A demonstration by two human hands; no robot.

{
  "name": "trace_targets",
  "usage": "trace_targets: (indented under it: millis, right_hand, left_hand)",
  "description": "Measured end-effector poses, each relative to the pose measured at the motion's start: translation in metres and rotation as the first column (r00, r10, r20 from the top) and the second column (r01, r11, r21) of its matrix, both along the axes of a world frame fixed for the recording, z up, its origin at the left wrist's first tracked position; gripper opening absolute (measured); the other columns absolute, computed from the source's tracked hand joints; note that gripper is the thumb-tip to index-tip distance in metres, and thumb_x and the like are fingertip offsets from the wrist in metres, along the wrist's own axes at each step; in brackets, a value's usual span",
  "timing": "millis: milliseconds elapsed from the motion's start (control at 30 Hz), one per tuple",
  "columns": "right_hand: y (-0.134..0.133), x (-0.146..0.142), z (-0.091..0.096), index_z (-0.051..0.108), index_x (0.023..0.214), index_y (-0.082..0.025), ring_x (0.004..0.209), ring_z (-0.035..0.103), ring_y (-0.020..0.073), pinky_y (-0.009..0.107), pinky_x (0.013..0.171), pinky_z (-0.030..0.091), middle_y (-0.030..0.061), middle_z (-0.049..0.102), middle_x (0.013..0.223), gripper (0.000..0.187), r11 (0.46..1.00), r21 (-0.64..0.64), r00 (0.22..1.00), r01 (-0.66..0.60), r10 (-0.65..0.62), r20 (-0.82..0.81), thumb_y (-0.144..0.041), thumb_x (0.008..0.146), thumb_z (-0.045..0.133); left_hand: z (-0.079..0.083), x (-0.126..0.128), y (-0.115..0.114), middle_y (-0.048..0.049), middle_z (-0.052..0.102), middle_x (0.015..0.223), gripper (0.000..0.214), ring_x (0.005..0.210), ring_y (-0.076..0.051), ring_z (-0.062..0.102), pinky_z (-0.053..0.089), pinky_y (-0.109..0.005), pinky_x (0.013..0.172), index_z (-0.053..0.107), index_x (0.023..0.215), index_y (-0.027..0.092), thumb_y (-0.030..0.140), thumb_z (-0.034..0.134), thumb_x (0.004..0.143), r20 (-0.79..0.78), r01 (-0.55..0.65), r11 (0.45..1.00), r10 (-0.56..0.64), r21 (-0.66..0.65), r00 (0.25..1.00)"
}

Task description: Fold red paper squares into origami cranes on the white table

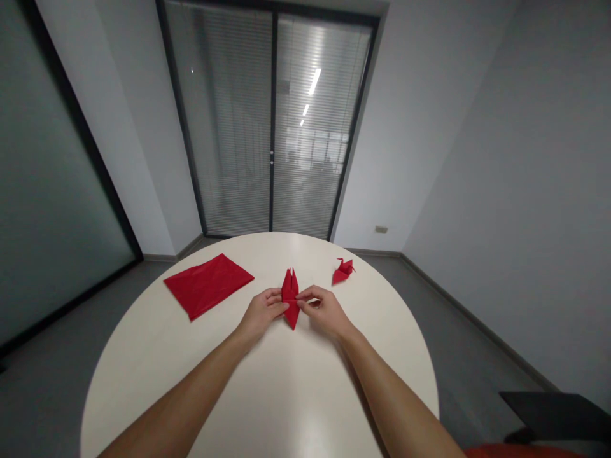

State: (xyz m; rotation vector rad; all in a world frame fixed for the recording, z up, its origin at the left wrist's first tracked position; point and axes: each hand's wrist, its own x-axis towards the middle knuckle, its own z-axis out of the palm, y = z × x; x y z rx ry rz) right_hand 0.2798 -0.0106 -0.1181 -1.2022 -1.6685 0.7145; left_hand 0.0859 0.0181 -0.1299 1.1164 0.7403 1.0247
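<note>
A partly folded piece of red origami paper (290, 292) is held between my two hands above the middle of the round table. Two narrow points rise at its far end, and a single wider point faces me. My left hand (261, 311) pinches its left side, with the thumb lying on the front. On the right edge, my right hand (322, 308) grips it between thumb and fingertips. Beyond my right hand sits a finished red paper crane (343, 271). Off to the left lies a stack of red paper sheets (209, 286), flat on the tabletop.
The round white table (267, 407) carries all the paper. A black chair part (558, 410) and an orange-red surface (515, 451) show at the lower right. Behind the table stand glass doors with blinds (233, 127); a wall socket (380, 229) is low on the wall.
</note>
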Motion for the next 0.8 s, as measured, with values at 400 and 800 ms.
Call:
trace_targets:
  millis: [400,800]
  right_hand:
    - [0.007,0.001,-0.009,0.073,0.090,-0.017,0.076,0.067,0.0189,0.031,0.071,0.051,0.0060,0.074,0.086,0.021,0.993,-0.113,0.995,-0.011,-0.001,-0.103,-0.036,0.081,0.071]
    - [0.009,-0.003,-0.012,0.065,0.110,-0.019,0.077,0.067,0.0175,0.032,0.074,0.054,0.0031,0.071,0.088,0.040,0.980,-0.181,0.938,-0.077,0.010,-0.346,-0.033,0.075,0.077]
  left_hand:
    - [-0.002,0.001,0.002,-0.0131,0.078,0.102,0.047,0.090,-0.023,0.073,0.054,-0.035,0.089,0.068,0.098,0.014,0.030,0.091,0.061,-0.032,-0.035,0.999,0.036,0.026,0.999]
    - [0.000,0.002,-0.001,-0.0129,0.078,0.097,0.042,0.092,-0.025,0.075,0.057,-0.037,0.090,0.069,0.098,0.013,0.032,0.090,0.068,-0.002,-0.001,0.999,0.001,-0.035,1.000]
